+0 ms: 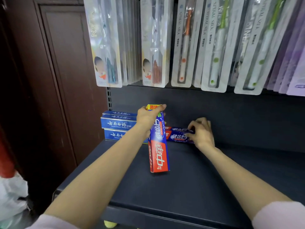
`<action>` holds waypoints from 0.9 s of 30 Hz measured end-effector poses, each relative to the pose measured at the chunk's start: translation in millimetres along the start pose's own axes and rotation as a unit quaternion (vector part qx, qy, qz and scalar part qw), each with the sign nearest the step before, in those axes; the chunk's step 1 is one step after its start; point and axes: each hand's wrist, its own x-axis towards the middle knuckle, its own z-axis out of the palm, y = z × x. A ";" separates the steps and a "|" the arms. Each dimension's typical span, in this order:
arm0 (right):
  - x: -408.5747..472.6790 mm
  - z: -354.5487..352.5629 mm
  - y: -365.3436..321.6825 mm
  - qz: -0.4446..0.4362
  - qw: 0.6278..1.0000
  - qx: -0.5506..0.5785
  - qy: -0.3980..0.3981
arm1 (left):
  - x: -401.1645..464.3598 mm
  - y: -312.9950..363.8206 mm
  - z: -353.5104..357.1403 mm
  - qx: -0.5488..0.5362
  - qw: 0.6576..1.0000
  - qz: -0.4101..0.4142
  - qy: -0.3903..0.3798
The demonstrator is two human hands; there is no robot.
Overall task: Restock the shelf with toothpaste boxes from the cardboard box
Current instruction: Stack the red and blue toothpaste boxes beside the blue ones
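Hands (148, 118) (200, 132) amid bare shelf (214, 179)

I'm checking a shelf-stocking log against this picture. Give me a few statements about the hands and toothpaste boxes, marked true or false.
1. The left hand grips a red and blue toothpaste box. True.
2. That box lies flat on the shelf. False: it is held tilted on end.
3. The right hand touches the stacked toothpaste boxes on the shelf. True.
4. The light blue boxes sit right of both hands. False: they are left.
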 end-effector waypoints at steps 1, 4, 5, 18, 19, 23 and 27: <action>-0.9 1.2 -0.1 -0.003 0.999 -0.031 -0.015 | 1.3 -1.4 1.0 -0.003 1.000 -0.003 -0.002; 3.7 -1.2 -8.8 -0.031 0.993 -0.089 -0.073 | 0.8 -3.4 4.5 -0.024 1.000 -0.005 0.001; 4.0 -5.4 -15.9 -0.043 0.993 -0.055 -0.092 | 2.0 -4.3 5.4 -0.038 0.999 -0.008 0.002; -14.5 -45.6 -64.4 0.160 0.820 0.534 -0.132 | -28.8 10.0 8.4 0.089 0.977 -0.045 -0.189; -12.4 -44.6 -63.0 0.176 0.811 0.549 -0.100 | -31.3 8.3 7.2 0.153 0.964 -0.042 -0.212; -8.6 -55.1 -52.6 0.117 0.969 0.215 0.031 | -29.8 9.4 6.3 0.344 0.919 0.090 -0.172; -7.8 -68.4 -47.3 -0.085 0.992 -0.094 0.024 | -19.1 17.6 11.2 0.510 0.816 0.229 -0.146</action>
